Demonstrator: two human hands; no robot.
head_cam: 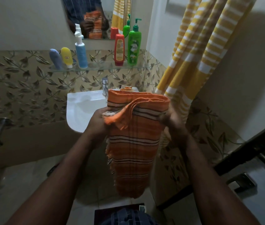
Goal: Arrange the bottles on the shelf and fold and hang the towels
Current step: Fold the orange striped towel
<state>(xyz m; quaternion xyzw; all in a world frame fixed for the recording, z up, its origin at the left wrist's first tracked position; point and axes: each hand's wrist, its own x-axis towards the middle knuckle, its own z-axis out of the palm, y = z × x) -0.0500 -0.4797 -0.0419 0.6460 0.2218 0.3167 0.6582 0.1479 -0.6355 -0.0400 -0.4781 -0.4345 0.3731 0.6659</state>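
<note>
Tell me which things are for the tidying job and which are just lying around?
For the job: orange towel, gripped by left hand and right hand; yellow towel; grey bottle, yellow bottle, blue bottle, red bottle, green bottle; glass shelf.
Just lying about: sink, tap, mirror.

Five bottles are counted on the one far glass shelf [99,66]: one grey-blue tube [56,59], one yellow tube [66,56], one blue pump bottle [81,54], one red bottle [119,49] and one green pump bottle [134,46]. Two towels are seen: one orange towel [133,143], near, and one yellow towel [198,46], right. One sink [79,108] is shown.
</note>
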